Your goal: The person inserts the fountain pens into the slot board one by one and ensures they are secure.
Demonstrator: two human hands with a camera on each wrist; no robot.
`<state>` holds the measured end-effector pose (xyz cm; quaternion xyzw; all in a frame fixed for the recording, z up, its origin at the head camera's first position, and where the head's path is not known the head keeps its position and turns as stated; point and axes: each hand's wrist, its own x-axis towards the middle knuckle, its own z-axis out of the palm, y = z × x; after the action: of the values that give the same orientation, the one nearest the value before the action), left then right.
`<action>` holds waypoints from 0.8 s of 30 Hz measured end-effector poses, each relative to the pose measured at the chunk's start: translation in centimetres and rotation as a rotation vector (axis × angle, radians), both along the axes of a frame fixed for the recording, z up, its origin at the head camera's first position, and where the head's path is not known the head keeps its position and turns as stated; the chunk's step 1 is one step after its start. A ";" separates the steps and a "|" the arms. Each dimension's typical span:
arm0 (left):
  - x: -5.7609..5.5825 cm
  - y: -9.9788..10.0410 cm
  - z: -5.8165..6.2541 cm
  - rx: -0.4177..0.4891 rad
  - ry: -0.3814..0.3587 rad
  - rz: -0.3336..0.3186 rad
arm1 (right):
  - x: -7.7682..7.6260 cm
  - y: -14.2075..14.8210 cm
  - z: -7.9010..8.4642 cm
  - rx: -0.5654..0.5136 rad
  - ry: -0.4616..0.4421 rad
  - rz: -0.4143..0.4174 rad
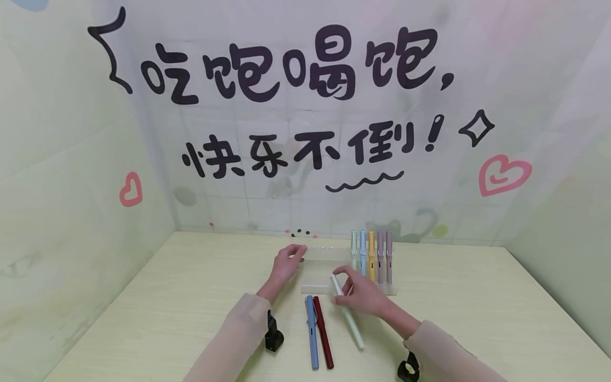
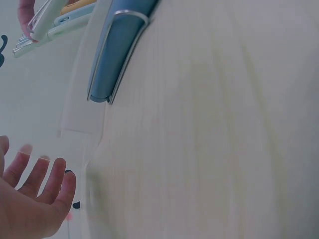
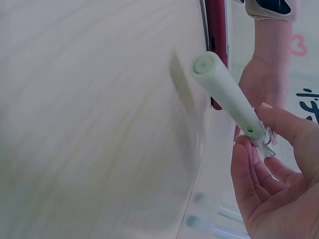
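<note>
A clear pen stand (image 1: 312,289) is on the table, with several capped pens (image 1: 372,257) upright at its right side: pale green, light blue, yellow and purple. My left hand (image 1: 288,262) holds the stand's upper left corner between thumb and fingers. In front of the stand my right hand (image 1: 360,292) pinches a pale green pen (image 3: 227,94) near its clip end. That pen slants, its plain end pointing down toward me, above the table. Beside it lie a blue pen (image 1: 312,331) and a dark red pen (image 1: 323,334), side by side, clip ends toward the stand.
The pale wooden table (image 1: 167,302) runs back to a printed cloth backdrop (image 1: 296,207) with black characters and pink hearts. Cloth side walls close in at left and right. Black wrist cameras (image 1: 273,334) hang below both sleeves.
</note>
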<state>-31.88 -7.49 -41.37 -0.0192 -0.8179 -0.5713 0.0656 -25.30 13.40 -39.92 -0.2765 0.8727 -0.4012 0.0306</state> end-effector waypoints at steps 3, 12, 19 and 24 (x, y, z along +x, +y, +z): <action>0.0 0.0 -0.1 -0.006 0.003 0.006 | -0.2 0.1 0.1 -0.023 0.029 -0.021; 0.1 0.0 -0.7 0.015 0.074 0.002 | -1.0 0.3 0.5 -0.079 0.140 -0.135; 0.1 0.0 -0.7 0.031 0.064 0.005 | -1.6 0.1 0.7 -0.134 0.130 -0.230; -0.3 0.0 -1.0 0.027 0.086 -0.001 | -2.0 0.0 1.0 -0.136 0.179 -0.272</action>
<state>-32.22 -7.51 -42.35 -0.0434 -0.8065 -0.5810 0.1005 -27.32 13.43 -38.89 -0.1919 0.8723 -0.4334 -0.1203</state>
